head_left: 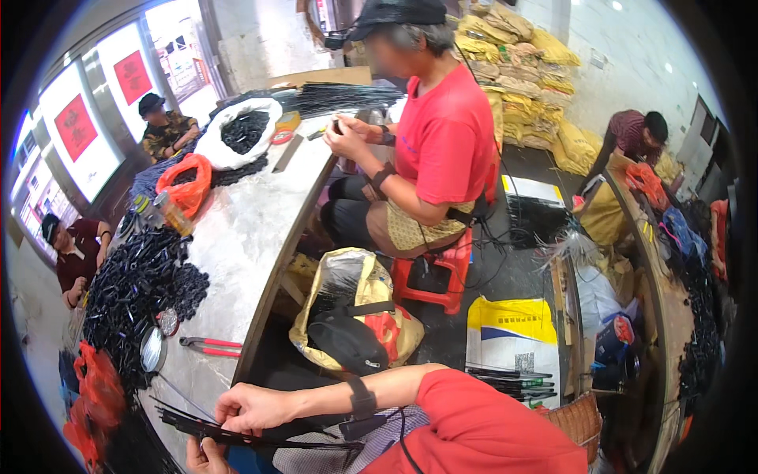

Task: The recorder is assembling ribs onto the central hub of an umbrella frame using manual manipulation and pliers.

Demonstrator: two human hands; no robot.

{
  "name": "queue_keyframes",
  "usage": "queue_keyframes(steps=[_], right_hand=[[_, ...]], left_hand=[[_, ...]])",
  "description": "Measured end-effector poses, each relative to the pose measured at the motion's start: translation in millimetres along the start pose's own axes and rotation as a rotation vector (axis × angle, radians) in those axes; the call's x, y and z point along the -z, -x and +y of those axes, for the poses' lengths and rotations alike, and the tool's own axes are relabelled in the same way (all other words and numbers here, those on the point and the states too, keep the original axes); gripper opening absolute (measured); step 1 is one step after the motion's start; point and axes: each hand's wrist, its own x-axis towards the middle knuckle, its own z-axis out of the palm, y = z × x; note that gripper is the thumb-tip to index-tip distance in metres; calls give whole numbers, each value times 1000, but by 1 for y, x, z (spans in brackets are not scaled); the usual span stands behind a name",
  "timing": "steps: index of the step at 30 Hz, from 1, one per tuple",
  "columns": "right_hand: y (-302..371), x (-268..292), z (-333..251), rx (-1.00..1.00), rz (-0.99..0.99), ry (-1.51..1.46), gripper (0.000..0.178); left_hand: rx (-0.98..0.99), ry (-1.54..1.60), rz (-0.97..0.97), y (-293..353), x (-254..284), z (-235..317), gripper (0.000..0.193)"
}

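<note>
Black strips lie in a loose bundle at the lower left of the frame, pinched by the right hand from above and gripped by the left hand, partly cut off, at the lower edge. Just beyond, red-handled pliers and a heap of black parts rest on a smooth grey tabletop. Right of centre, a flat white sack on the dark floor bears dark characters on a yellow band and a square code. Upper centre, a co-worker in red sits on a red stool; behind, yellow sacks stand stacked against a pale wall. Upper left, red posters carry dark characters too small to read.
</note>
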Motion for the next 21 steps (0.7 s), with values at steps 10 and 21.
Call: queue_keyframes(steps=[10,21], right_hand=[[-23,8,24,268,69,235,11],[-16,22,18,63,24,-199,23]], left_hand=[[29,34,26,-14,-10,17,25],[108,33,32,-16,-40,43,26]])
